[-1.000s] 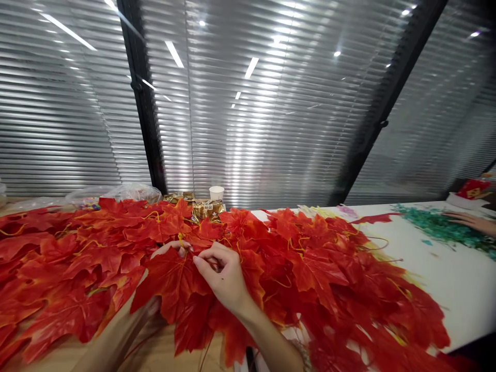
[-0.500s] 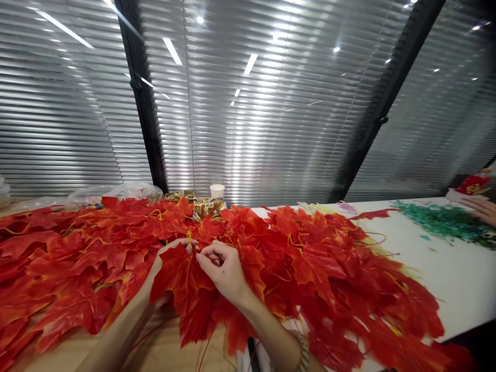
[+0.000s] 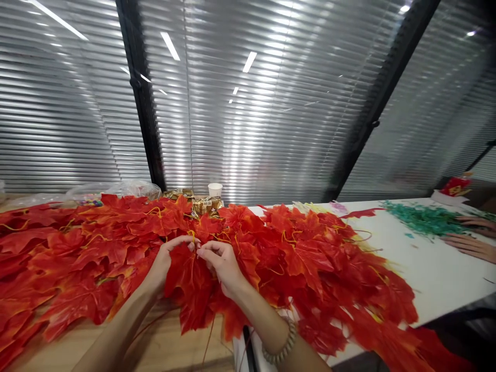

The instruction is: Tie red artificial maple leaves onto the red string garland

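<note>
In the head view, my left hand [image 3: 165,258] and my right hand [image 3: 222,263] meet over a heap of red artificial maple leaves [image 3: 310,258]. Between them hangs a red maple leaf [image 3: 189,279], its blade pointing down towards me. Both hands pinch near its top, by the stem. My left fingertips close at the stem end, and the right thumb and forefinger press together right beside them. A thin cord may be between the fingertips, but it is too small to make out. A beaded bracelet [image 3: 281,346] circles my right wrist.
A paper cup [image 3: 215,189] and gold-wrapped packets [image 3: 207,206] stand behind the heap. Clear plastic bags [image 3: 116,190] lie at the back left. On the white table [image 3: 411,274] at right are green leaves [image 3: 422,219], with another person's hands [image 3: 473,243] beside them.
The hanging leaf has turned and looks narrower, and my hands have drawn closer together at its top. The view has shifted slightly right, showing more of the other person's hands.
</note>
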`<state>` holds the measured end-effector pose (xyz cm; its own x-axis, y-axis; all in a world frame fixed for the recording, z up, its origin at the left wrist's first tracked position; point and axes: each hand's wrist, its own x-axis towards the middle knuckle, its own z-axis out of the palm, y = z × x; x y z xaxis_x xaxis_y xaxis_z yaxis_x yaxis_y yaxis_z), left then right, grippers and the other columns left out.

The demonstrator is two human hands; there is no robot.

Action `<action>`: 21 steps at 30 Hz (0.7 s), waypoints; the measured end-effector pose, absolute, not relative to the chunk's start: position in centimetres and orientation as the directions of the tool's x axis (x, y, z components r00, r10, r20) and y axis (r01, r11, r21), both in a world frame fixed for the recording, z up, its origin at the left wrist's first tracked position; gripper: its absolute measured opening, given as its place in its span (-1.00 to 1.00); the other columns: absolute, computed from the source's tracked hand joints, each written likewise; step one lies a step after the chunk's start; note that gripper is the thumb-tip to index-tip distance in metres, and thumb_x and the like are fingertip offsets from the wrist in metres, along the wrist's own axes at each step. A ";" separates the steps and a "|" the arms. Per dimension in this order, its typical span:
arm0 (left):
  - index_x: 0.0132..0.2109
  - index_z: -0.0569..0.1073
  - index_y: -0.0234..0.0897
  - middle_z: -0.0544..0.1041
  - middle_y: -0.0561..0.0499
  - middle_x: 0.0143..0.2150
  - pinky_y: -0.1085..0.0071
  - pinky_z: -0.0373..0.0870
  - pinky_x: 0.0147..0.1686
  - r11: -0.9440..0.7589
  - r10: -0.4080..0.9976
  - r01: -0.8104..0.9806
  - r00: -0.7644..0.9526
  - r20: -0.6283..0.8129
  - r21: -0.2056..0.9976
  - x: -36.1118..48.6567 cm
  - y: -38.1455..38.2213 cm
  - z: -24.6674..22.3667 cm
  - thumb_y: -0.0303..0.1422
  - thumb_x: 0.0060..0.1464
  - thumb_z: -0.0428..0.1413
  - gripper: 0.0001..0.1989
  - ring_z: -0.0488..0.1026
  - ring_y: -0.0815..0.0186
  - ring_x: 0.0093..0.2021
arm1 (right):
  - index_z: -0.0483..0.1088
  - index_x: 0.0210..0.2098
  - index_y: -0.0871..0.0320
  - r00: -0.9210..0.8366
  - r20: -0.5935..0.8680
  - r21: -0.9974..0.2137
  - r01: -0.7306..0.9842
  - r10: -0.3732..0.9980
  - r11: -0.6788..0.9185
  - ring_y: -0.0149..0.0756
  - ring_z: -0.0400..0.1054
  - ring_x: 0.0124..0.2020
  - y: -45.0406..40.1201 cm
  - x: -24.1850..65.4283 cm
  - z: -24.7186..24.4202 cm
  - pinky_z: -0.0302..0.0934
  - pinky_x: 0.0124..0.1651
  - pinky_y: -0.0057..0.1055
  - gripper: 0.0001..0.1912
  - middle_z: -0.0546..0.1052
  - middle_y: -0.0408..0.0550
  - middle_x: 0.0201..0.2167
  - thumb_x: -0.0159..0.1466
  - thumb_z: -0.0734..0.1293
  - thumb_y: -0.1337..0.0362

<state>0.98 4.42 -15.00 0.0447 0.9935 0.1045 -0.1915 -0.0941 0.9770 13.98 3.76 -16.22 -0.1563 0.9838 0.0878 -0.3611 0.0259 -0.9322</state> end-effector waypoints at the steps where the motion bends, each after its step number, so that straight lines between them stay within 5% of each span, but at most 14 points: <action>1: -0.44 0.51 -0.31 0.51 0.01 -0.48 0.50 0.33 -0.52 -0.077 0.994 -0.207 0.055 0.090 0.975 1.0 4.4 -15.0 -0.36 -0.38 0.28 -0.78 0.40 0.35 -0.52 | 0.37 -0.61 0.21 -0.155 0.081 -0.928 -0.371 0.985 0.018 -0.55 -0.08 -0.67 3.8 14.0 -16.2 -0.23 -0.58 -0.51 -0.87 0.17 -0.29 -0.74 -0.07 0.35 0.26; 17: -0.46 0.40 -0.31 0.41 0.09 -0.48 0.55 0.26 -0.53 0.009 0.989 -0.402 0.137 0.051 0.916 1.3 4.8 -16.5 -0.39 -0.20 0.19 -0.88 0.31 0.45 -0.52 | 0.33 -0.69 0.23 -0.262 0.110 -0.859 -0.510 0.959 -0.041 -0.58 -0.09 -0.71 4.1 13.3 -17.6 -0.30 -0.62 -0.52 -0.92 0.22 -0.26 -0.76 -0.11 0.31 0.37; 21: -0.56 0.33 -0.31 0.34 0.11 -0.58 0.53 0.23 -0.59 0.116 0.989 -0.502 0.136 -0.054 0.857 1.7 5.3 -16.9 -0.35 -0.17 0.16 -0.83 0.24 0.46 -0.60 | 0.31 -0.66 0.21 -0.295 0.116 -0.836 -0.545 0.948 -0.067 -0.59 -0.09 -0.75 3.9 12.8 -17.9 -0.28 -0.65 -0.53 -0.91 0.20 -0.29 -0.79 -0.09 0.32 0.35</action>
<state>1.74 5.32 -16.95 0.1358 0.9892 -0.0544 -0.5017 0.1160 0.8572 12.78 3.89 -17.94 -0.2949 0.9485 0.1159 -0.5449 -0.0673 -0.8358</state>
